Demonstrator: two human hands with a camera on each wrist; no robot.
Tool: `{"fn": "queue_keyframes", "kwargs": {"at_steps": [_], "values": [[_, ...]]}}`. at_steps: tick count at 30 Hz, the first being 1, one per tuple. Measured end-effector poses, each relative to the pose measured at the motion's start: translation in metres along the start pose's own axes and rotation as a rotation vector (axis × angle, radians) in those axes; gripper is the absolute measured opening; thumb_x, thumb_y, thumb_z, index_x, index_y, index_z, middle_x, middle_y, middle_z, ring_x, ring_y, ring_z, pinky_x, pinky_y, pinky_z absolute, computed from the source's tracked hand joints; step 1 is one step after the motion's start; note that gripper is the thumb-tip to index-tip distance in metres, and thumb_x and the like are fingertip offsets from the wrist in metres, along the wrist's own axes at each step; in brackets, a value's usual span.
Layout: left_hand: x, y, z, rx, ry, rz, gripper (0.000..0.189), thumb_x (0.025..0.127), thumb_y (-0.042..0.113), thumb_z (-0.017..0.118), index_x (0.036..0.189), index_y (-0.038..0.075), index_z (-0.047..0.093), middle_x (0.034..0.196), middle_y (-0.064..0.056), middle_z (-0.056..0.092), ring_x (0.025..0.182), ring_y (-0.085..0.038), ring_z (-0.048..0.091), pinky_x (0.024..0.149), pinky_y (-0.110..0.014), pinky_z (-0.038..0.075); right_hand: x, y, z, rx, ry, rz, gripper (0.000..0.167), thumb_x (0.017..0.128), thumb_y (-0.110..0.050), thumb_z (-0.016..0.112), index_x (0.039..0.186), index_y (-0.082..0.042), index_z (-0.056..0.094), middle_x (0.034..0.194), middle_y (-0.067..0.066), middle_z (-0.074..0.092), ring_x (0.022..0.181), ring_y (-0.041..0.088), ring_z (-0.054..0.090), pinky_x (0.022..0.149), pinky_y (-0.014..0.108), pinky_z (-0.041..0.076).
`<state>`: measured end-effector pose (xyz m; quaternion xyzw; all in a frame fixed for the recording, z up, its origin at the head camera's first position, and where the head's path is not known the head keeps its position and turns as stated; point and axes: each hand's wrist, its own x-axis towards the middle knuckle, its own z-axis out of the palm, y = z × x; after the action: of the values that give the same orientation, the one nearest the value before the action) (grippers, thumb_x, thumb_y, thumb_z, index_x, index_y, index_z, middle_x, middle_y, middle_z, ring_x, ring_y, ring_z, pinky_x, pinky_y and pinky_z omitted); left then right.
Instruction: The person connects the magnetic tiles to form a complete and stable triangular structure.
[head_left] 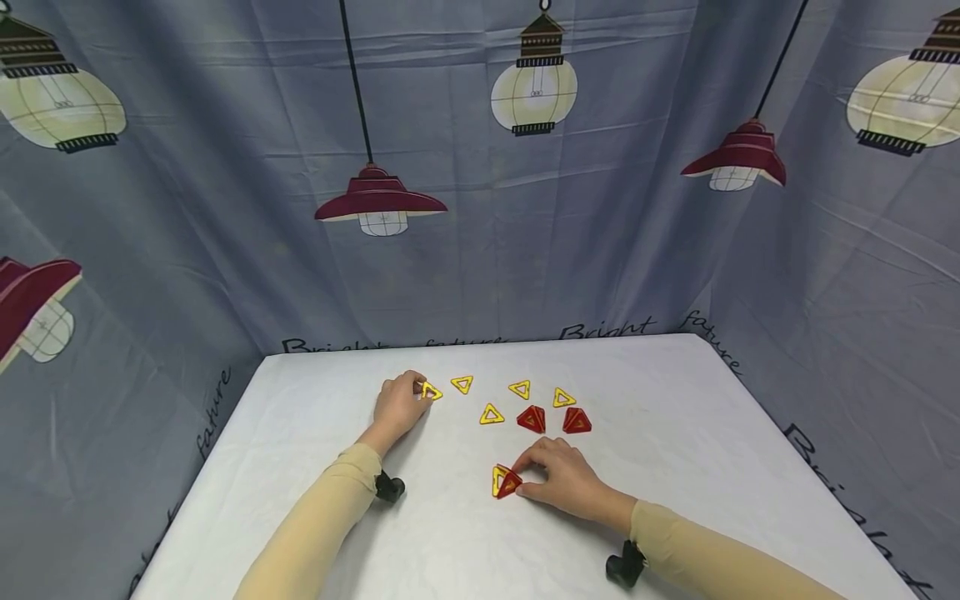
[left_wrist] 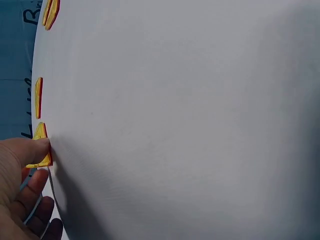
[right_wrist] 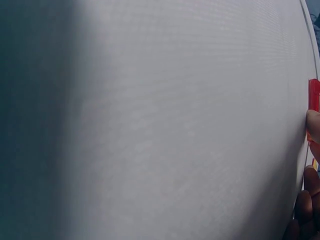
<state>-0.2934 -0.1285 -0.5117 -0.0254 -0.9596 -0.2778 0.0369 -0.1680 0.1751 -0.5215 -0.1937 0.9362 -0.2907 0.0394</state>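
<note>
My left hand (head_left: 400, 406) is at the far left of the white table, pinching a yellow triangular frame (head_left: 431, 391). In the left wrist view the thumb lies across this yellow triangle (left_wrist: 40, 131), which has a red edge, while the other fingers spread below. Nearer the front, my right hand (head_left: 564, 477) pinches a red triangular piece (head_left: 511, 484) between thumb and fingers. A yellow triangular frame (head_left: 496, 482) stands against its left side, partly overlapped by it. The right wrist view catches only fingertips and part of the red piece (right_wrist: 313, 95) at its edge.
Beyond the right hand lie two raised red triangular pieces, one on the left (head_left: 532, 419) and one on the right (head_left: 577, 421). Several flat yellow triangles, among them one near the middle (head_left: 491, 420), are spread around them. A lamp-printed curtain (head_left: 465, 283) surrounds the table (head_left: 420, 533).
</note>
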Motion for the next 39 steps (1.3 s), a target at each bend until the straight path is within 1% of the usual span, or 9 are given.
{"fn": "queue_keyframes", "kwargs": {"at_steps": [5, 12, 15, 21, 24, 27, 31, 35, 39], "values": [[-0.004, -0.002, 0.0, -0.057, -0.006, 0.013, 0.034, 0.092, 0.017, 0.078, 0.12, 0.008, 0.063, 0.089, 0.0, 0.059, 0.084, -0.022, 0.052, 0.076, -0.039, 0.041, -0.001, -0.001, 0.0, 0.006, 0.001, 0.001, 0.024, 0.083, -0.034, 0.086, 0.101, -0.035, 0.072, 0.101, -0.016, 0.059, 0.1, 0.01, 0.05, 0.091, 0.045, 0.042], [-0.01, -0.006, -0.004, -0.08, -0.019, 0.089, 0.025, 0.094, 0.02, 0.076, 0.116, 0.013, 0.065, 0.088, 0.003, 0.062, 0.079, -0.016, 0.055, 0.073, -0.038, 0.045, 0.0, 0.0, 0.001, 0.005, 0.002, -0.006, 0.023, 0.082, -0.035, 0.087, 0.1, -0.036, 0.071, 0.101, -0.016, 0.059, 0.1, 0.01, 0.05, 0.091, 0.046, 0.042], [-0.014, -0.006, -0.007, -0.04, -0.026, 0.166, 0.022, 0.094, 0.019, 0.077, 0.113, 0.015, 0.066, 0.088, 0.004, 0.063, 0.08, -0.014, 0.058, 0.073, -0.037, 0.048, 0.0, 0.0, 0.001, 0.004, 0.007, -0.005, 0.023, 0.082, -0.035, 0.087, 0.1, -0.036, 0.072, 0.101, -0.016, 0.059, 0.099, 0.01, 0.05, 0.091, 0.045, 0.042], [-0.024, -0.005, -0.009, 0.082, -0.031, 0.415, 0.02, 0.094, 0.011, 0.075, 0.111, 0.014, 0.065, 0.089, 0.005, 0.061, 0.077, -0.011, 0.057, 0.071, -0.034, 0.05, -0.001, 0.0, 0.001, -0.002, 0.011, -0.002, 0.024, 0.082, -0.033, 0.087, 0.101, -0.036, 0.072, 0.101, -0.018, 0.059, 0.099, 0.009, 0.05, 0.091, 0.044, 0.042], [-0.028, -0.004, -0.008, 0.095, -0.047, 0.478, 0.02, 0.094, 0.01, 0.075, 0.11, 0.016, 0.066, 0.09, 0.007, 0.059, 0.076, -0.009, 0.055, 0.071, -0.032, 0.05, 0.0, 0.0, 0.001, -0.007, 0.011, -0.003, 0.025, 0.082, -0.034, 0.087, 0.102, -0.036, 0.072, 0.101, -0.018, 0.059, 0.099, 0.009, 0.05, 0.091, 0.044, 0.042], [-0.03, -0.003, -0.008, 0.064, -0.099, 0.476, 0.02, 0.094, 0.015, 0.077, 0.112, 0.018, 0.068, 0.09, 0.009, 0.058, 0.078, -0.007, 0.055, 0.072, -0.031, 0.049, -0.001, 0.0, 0.0, -0.003, 0.013, -0.007, 0.024, 0.082, -0.033, 0.087, 0.101, -0.035, 0.072, 0.101, -0.018, 0.059, 0.099, 0.009, 0.05, 0.091, 0.045, 0.043], [-0.03, -0.004, -0.007, -0.022, -0.176, 0.411, 0.02, 0.095, 0.019, 0.076, 0.114, 0.02, 0.07, 0.092, 0.012, 0.06, 0.082, -0.005, 0.056, 0.076, -0.031, 0.049, 0.0, 0.0, 0.0, 0.005, 0.009, -0.008, 0.023, 0.083, -0.033, 0.087, 0.101, -0.035, 0.072, 0.1, -0.017, 0.059, 0.099, 0.01, 0.05, 0.091, 0.045, 0.043], [-0.028, -0.005, -0.009, -0.119, -0.224, 0.353, 0.021, 0.095, 0.015, 0.075, 0.116, 0.017, 0.071, 0.092, 0.01, 0.062, 0.084, -0.008, 0.057, 0.079, -0.034, 0.049, 0.0, -0.001, 0.0, 0.007, 0.007, -0.004, 0.023, 0.083, -0.033, 0.087, 0.1, -0.035, 0.072, 0.1, -0.017, 0.059, 0.099, 0.01, 0.05, 0.091, 0.046, 0.042], [-0.026, -0.005, -0.013, -0.163, -0.27, 0.337, 0.023, 0.094, 0.012, 0.075, 0.117, 0.015, 0.072, 0.091, 0.008, 0.062, 0.085, -0.01, 0.058, 0.081, -0.036, 0.049, -0.001, -0.001, 0.001, 0.003, 0.009, -0.003, 0.024, 0.083, -0.033, 0.087, 0.101, -0.035, 0.072, 0.1, -0.018, 0.059, 0.099, 0.009, 0.05, 0.092, 0.045, 0.042]]}}
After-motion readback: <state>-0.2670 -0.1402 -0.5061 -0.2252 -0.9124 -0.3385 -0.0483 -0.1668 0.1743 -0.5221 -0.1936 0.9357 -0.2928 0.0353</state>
